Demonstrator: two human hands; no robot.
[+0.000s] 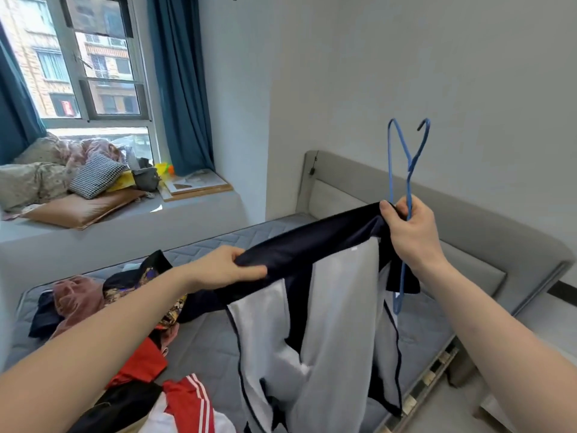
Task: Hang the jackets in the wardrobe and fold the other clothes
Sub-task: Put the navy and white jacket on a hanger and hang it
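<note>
A dark grey bag [146, 179] sits on the window ledge [199, 210], and what is in it cannot be seen. Beside it lie pillows [93, 175] and a bunched blanket [46, 160].

On the bed [212, 245] lies a pile of clothes [131, 323]: something pink, something dark with a pattern, a red top and a red piece with white stripes. The pile runs off the bottom edge of the picture, so some of it is cut off. It is hard to tell where one piece ends and the next starts.

A navy and white jacket [327, 276] is held up in the air over the bed, between the two hands. Its lower part hangs down and goes out of view at the bottom.

The left hand [228, 267] reaches forward, and its fingers [249, 271] and thumb pinch the dark top edge of the jacket. The right hand [412, 235] is raised higher, with its fingers curled round the other end of that edge and also round a blue hanger [407, 170]. The hanger stands tall with its hook pointing up by the wall. Its lower end goes behind the jacket cloth, so maybe it is partly inside the jacket, but that is not clear.
</note>
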